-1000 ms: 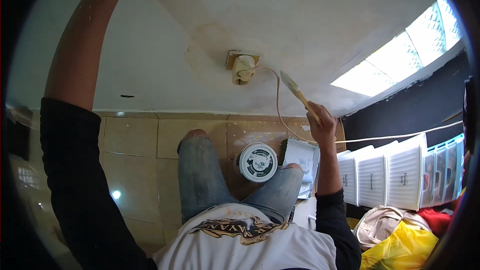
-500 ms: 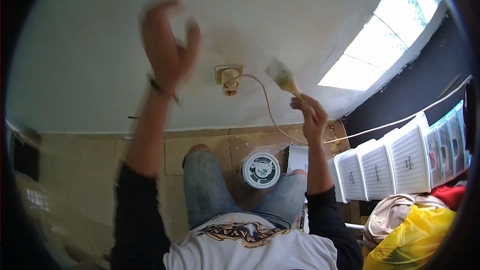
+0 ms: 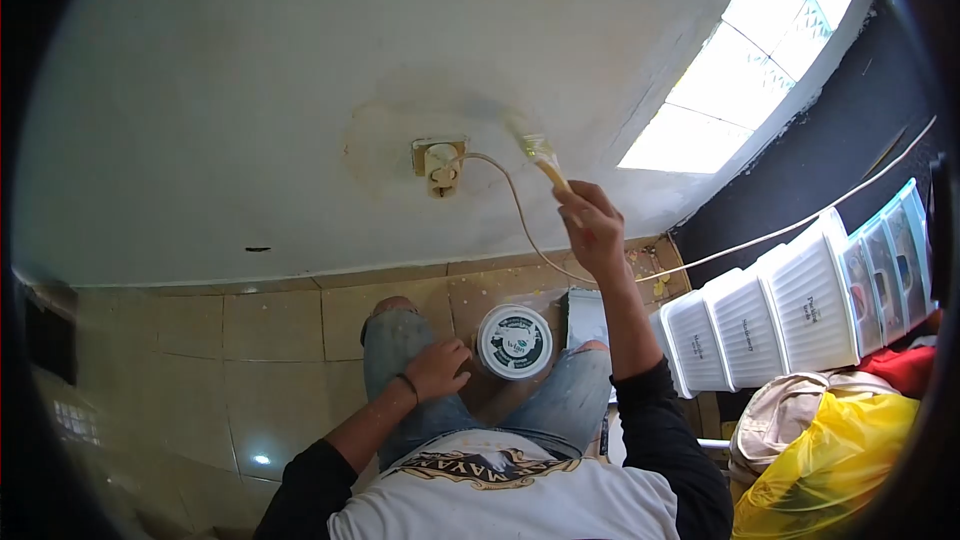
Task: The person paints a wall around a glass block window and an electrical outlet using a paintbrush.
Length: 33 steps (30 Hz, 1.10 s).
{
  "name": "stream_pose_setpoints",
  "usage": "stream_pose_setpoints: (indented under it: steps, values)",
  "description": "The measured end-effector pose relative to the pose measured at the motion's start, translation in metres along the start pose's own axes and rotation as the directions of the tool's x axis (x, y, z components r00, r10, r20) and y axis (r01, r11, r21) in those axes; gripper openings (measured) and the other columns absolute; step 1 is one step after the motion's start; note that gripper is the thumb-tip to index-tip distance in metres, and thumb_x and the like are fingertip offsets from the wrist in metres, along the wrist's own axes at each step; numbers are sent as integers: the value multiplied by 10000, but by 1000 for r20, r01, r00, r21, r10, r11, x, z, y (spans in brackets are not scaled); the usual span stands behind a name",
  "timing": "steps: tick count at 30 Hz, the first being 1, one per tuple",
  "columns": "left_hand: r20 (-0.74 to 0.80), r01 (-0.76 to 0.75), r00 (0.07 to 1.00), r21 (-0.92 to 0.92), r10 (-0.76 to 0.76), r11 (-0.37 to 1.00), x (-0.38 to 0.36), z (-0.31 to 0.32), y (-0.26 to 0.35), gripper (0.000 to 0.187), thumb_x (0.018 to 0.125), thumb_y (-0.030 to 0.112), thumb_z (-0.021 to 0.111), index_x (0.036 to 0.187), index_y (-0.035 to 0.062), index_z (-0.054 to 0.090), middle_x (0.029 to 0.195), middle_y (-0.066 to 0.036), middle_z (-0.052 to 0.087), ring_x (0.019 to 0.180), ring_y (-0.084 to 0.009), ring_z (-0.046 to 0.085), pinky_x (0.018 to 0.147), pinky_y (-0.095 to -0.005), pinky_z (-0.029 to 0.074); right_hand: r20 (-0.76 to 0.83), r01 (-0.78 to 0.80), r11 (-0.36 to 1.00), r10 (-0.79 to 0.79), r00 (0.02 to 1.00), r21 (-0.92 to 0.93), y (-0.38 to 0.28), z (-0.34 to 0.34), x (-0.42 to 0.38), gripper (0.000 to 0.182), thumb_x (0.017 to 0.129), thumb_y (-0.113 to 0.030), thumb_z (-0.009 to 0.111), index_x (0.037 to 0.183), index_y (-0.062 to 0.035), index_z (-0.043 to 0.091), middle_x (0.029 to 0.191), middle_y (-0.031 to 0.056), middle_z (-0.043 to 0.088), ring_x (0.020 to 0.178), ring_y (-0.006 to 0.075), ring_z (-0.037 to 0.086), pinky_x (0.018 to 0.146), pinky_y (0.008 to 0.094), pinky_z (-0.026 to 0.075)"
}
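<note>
My right hand (image 3: 597, 232) is closed round the handle of a paintbrush (image 3: 546, 162), whose bristles point up at the pale wall (image 3: 250, 70). The bristle tips look blurred and seem to touch the wall, right of a socket outlet. In that outlet (image 3: 440, 172) sits a plug, and a cream cable (image 3: 520, 215) loops from it below the brush. Resting on my left thigh, my left hand (image 3: 440, 370) is empty, with its fingers loosely bent and the thumb apart. A round white tub (image 3: 514, 342) with a dark green label stands between my knees.
White stacked drawers (image 3: 745, 325) stand at the right, with the cable running above them. A yellow plastic bag (image 3: 835, 465) and a beige bag (image 3: 775, 425) lie in front of them. Bright window panes (image 3: 735, 80) are at upper right. Tiled floor (image 3: 270, 330) runs along the wall.
My left hand has come down from the wall onto my left thigh. My right hand has moved slightly left and down with the paintbrush. The view has shifted a little.
</note>
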<state>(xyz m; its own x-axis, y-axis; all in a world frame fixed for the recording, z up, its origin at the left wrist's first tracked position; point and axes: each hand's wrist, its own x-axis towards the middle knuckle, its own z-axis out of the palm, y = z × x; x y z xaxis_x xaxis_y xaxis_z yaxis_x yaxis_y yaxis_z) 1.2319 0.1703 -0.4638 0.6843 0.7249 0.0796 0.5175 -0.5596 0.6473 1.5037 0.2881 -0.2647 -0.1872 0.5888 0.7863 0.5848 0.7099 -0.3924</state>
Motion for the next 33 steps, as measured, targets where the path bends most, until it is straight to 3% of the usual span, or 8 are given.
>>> stream_pose_setpoints:
  steps: [2,6,12,19,23,26,29,33]
  values:
    - [-1,2,1000,59,-2,998,-7,4,0,294,770,209,693,1003,53,603,992,-131,577,944,-327,587,829,-427,489,143,176,958,-146,979,-226,0,6,4,375,787,47,662,1118,-127,683,1093,115,615,959,280,641,768,362,546]
    - [-12,20,1000,125,-18,992,-14,8,-6,294,767,223,702,986,56,598,995,-127,565,950,-325,581,821,-428,488,360,284,844,-117,925,-456,21,9,1,353,787,-36,626,1112,-161,683,1077,80,585,1033,275,592,825,390,531]
    - [-39,74,997,84,-71,994,-18,10,-23,293,761,243,692,986,75,608,1003,-120,570,981,-319,577,839,-436,486,464,153,903,57,884,-402,62,1,-20,298,794,6,578,1048,-107,685,999,87,603,977,269,615,823,386,525]
    - [-111,111,988,38,-106,993,-35,-1,-34,270,775,224,687,981,66,611,994,-124,564,963,-319,576,838,-434,487,294,-151,972,200,934,-182,22,-26,-53,319,718,104,569,976,-37,692,915,142,631,763,285,658,644,362,515]
    - [-278,62,960,63,-42,996,-5,-72,-11,259,773,174,684,991,54,610,1092,-169,591,1059,-371,564,934,-443,458,134,-102,993,109,985,-55,4,-23,-33,288,711,108,591,942,-26,699,931,144,643,736,261,650,624,338,504]
    - [-556,-41,815,224,162,974,30,-168,21,265,796,124,658,1041,35,609,1173,-184,579,1104,-364,554,960,-440,448,131,-32,999,32,991,-4,-1,-11,-12,265,731,86,622,955,-29,704,913,140,646,724,257,643,625,337,505]
    - [-702,-12,550,536,453,844,49,-287,57,287,774,76,659,1057,59,619,1192,-176,584,1145,-359,544,970,-458,435,212,-47,996,63,975,-80,7,-17,-9,256,794,18,668,1044,-37,688,925,140,652,766,280,643,683,360,523]
    - [-457,272,175,874,872,403,64,-441,91,296,871,146,661,1144,41,612,1198,-145,612,1124,-329,568,975,-429,425,353,-22,987,78,932,-162,16,-37,1,318,844,-30,661,1162,-48,646,1053,158,673,911,327,658,802,404,535]
